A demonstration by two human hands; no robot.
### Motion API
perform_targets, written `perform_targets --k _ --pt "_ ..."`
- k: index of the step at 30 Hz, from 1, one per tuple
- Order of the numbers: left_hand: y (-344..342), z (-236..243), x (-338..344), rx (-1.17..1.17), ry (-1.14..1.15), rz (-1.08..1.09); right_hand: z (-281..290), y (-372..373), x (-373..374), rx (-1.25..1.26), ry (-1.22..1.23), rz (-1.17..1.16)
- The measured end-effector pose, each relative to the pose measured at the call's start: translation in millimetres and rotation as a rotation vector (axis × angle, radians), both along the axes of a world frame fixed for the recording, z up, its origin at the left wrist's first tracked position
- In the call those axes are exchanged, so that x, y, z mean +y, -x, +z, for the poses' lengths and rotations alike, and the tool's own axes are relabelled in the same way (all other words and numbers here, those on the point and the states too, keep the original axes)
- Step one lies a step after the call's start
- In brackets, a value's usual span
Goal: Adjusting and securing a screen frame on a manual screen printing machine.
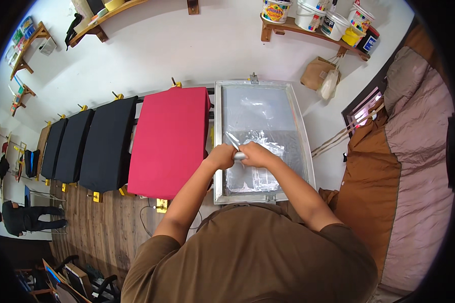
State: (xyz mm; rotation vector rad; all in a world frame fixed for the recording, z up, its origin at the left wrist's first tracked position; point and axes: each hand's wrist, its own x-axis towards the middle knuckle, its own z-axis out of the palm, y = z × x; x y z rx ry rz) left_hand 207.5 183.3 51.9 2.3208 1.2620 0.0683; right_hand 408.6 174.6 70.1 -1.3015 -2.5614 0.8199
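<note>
Both hands grip a silver metal squeegee (240,156) over a screen-printing frame (299,118). My left hand (221,156) wraps its left part. My right hand (257,154) closes around it on the right, close beside the left. One end of the squeegee points up and away past my left hand. White ink (258,180) lies in streaks and patches on the grey mesh (258,108), below and beyond my hands. Whether the squeegee's edge touches the mesh is hidden by my hands.
Left of the frame stands a printing board covered in red fabric (169,141), then several boards in black fabric (107,144). Paint tubs (308,17) fill a wall shelf. Brown and mauve cloth (374,187) hangs at right. Another person (28,218) is at far left.
</note>
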Motion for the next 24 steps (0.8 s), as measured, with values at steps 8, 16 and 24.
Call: perform_targets --k 8,16,24 --pt "-0.4 -18.3 -15.1 -0.066 -0.118 -0.007 -25.9 1.3 -13.3 -0.016 -0.094 -0.052" --pt "2.2 -32.9 -92.3 -0.16 -0.318 -0.038 -46.5 6.1 -85.5 0.023 -0.245 -0.074" --pt "0.9 -13.5 -129.0 -0.147 -0.213 -0.138 -24.1 -1.5 -126.2 -0.002 -0.131 -0.027"
